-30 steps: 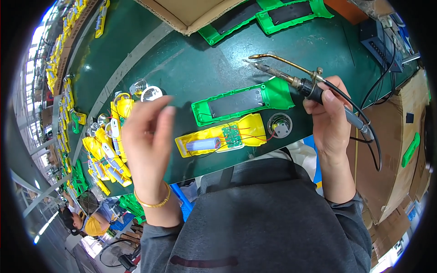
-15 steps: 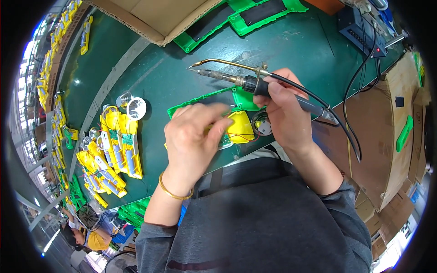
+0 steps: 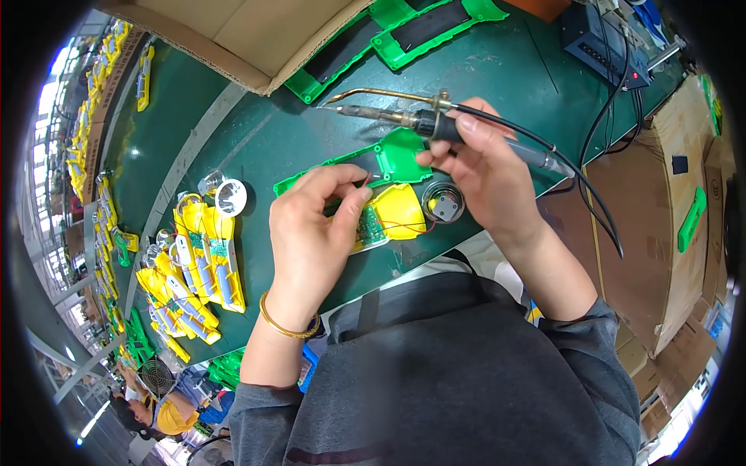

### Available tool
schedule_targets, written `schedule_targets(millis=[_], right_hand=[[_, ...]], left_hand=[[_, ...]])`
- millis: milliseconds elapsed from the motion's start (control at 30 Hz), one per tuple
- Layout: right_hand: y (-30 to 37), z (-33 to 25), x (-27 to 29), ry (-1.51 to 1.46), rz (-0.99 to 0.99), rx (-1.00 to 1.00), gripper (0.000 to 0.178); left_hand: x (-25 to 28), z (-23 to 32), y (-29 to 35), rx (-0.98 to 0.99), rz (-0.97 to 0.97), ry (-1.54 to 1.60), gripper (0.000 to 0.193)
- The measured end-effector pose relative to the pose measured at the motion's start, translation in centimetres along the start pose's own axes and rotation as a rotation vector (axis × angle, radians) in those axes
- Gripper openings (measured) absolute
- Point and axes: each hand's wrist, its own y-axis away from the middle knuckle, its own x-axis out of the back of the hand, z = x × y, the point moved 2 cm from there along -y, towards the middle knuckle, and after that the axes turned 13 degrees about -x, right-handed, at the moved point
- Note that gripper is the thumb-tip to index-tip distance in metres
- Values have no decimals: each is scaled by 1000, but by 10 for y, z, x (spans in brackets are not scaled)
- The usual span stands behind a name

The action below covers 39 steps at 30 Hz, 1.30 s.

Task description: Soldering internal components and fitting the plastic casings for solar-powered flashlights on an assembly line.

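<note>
My right hand (image 3: 497,179) grips a soldering iron (image 3: 427,124) with a brass solder-feed tube (image 3: 381,93) fixed along it. The tip points left, above the bench and apart from the parts. My left hand (image 3: 309,221) pinches a thin red wire (image 3: 366,182) between thumb and index finger. Below those fingers lies a yellow housing (image 3: 402,211) with a green circuit board (image 3: 371,225), partly covered by the hand. A red wire runs from it to a round metal-rimmed lamp head (image 3: 444,203). Just behind is a green casing half (image 3: 402,154), lying open side up.
Several yellow housings with batteries and wires (image 3: 198,272) are piled on the left, beside a white-rimmed reflector (image 3: 230,198). A cardboard box (image 3: 268,54) and green casings (image 3: 423,35) stand behind. A blue soldering station (image 3: 602,46) sits at the far right. Another person (image 3: 175,415) is at lower left.
My left hand has moved slightly left and down, uncovering the circuit board, and now pinches the wire. The right hand still holds the iron, with fingers nearer the green casing.
</note>
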Motion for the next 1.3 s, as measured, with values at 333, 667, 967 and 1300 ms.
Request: schedule_targets(millis=[333, 667, 967, 1300], right_hand=[[10, -34, 29, 170, 17, 42, 21], [12, -62, 33, 690, 33, 60, 29], [-8, -66, 26, 945, -71, 8, 16], [-18, -68, 18, 1021, -170, -43, 13]], left_hand=[[-3, 5, -16, -101, -159, -257, 5], [-6, 11, -23, -161, -247, -404, 2], [-11, 12, -27, -149, -270, -524, 10], [-9, 11, -30, -125, -239, -474, 7]])
